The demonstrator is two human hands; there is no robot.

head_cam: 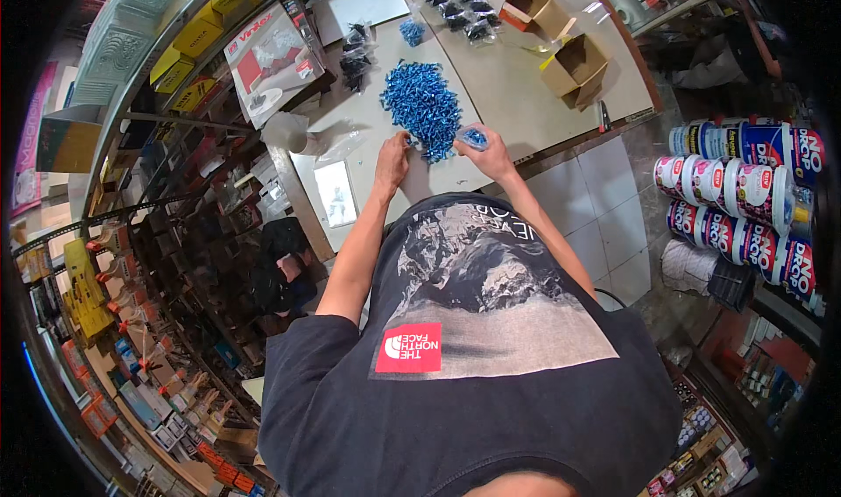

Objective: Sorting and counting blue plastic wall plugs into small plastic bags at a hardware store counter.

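A pile of small shiny blue fasteners (pixel 420 102) is spread on the pale tabletop in front of me. At its near left edge is my left hand (pixel 392 163), fingertips pinched together with a bit of blue showing between them; how many pieces they hold is too small to tell. My right hand (pixel 489 154), at the pile's near right edge, grips a clear plastic bag (pixel 474 138) whose mouth faces up, with blue fasteners inside. Beyond the pile stands a filled clear bag of blue fasteners (pixel 412 32).
Bags of black pieces (pixel 460 7) lie at the back, more black-filled bags (pixel 357 56) to the left. Two open cardboard boxes (pixel 577 70) and a red-and-black cutter (pixel 604 117) are on the right. A white pad (pixel 335 194) lies near left. Paint buckets (pixel 729 188) stand beyond the table's right edge.
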